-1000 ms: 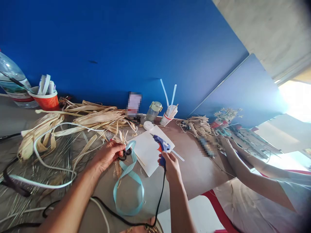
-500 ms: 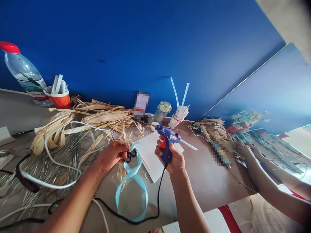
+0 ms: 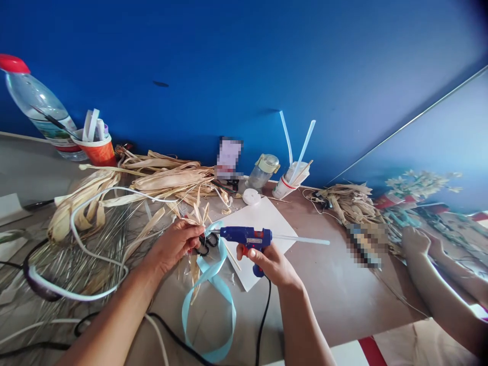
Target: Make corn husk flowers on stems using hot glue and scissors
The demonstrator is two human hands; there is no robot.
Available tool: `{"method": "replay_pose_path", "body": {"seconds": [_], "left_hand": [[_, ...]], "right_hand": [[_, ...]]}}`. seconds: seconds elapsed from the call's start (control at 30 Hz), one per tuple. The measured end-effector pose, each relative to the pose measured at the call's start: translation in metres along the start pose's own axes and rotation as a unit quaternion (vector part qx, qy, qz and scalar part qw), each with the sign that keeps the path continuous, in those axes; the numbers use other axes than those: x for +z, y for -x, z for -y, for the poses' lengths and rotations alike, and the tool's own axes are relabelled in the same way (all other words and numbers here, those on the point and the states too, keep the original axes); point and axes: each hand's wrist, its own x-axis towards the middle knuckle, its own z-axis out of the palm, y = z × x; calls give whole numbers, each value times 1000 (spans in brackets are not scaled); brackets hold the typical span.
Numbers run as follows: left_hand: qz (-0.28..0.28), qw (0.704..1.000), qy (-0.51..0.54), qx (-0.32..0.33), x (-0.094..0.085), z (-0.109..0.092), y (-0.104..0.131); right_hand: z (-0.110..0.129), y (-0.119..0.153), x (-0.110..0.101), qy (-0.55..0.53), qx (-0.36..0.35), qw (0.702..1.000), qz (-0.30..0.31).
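My left hand (image 3: 177, 243) pinches a small piece of dried husk (image 3: 199, 216) together with one end of a light blue ribbon (image 3: 231, 300), which hangs in a loop below. My right hand (image 3: 272, 264) is wrapped round the grip of a blue glue gun (image 3: 246, 236). The gun lies level, its nozzle pointing left at the ribbon end beside my left fingertips; whether they touch cannot be made out. A clear glue stick (image 3: 305, 239) sticks out of its rear. Black scissors (image 3: 208, 245) lie behind the ribbon, partly hidden.
A white sheet (image 3: 244, 274) lies under the gun. Husks (image 3: 171, 180), wires and cables cover the left side. A bottle (image 3: 38, 107), a red cup (image 3: 97, 151), a jar (image 3: 263, 170) and a cup (image 3: 285, 185) stand behind. Another person's hands (image 3: 417, 244) are at right.
The glue gun has turned from upward-left to level, and its nozzle has come down to the ribbon by my left hand. The view has shifted slightly; the other person's hands have moved.
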Motion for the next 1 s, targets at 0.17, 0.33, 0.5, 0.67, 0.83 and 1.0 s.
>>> {"method": "replay_pose_path", "body": {"seconds": [0.17, 0.33, 0.5, 0.67, 0.83, 1.0], "left_hand": [[13, 1000, 9, -22, -1, 1, -1], [-8, 1000, 3, -19, 1, 1, -1], [-12, 1000, -2, -24, 1, 2, -2], [-14, 1000, 3, -17, 0, 4, -3], [-14, 1000, 20, -7, -1, 4, -5], [-8, 1000, 15, 0, 1, 3, -3]], "right_hand": [[7, 1, 5, 56, 11, 998, 15], [6, 1, 12, 99, 5, 995, 0], [2, 0, 17, 164, 13, 986, -20], [-2, 1, 19, 197, -7, 980, -42], [2, 3, 17, 222, -12, 974, -40], [6, 3, 18, 225, -23, 972, -58]]}}
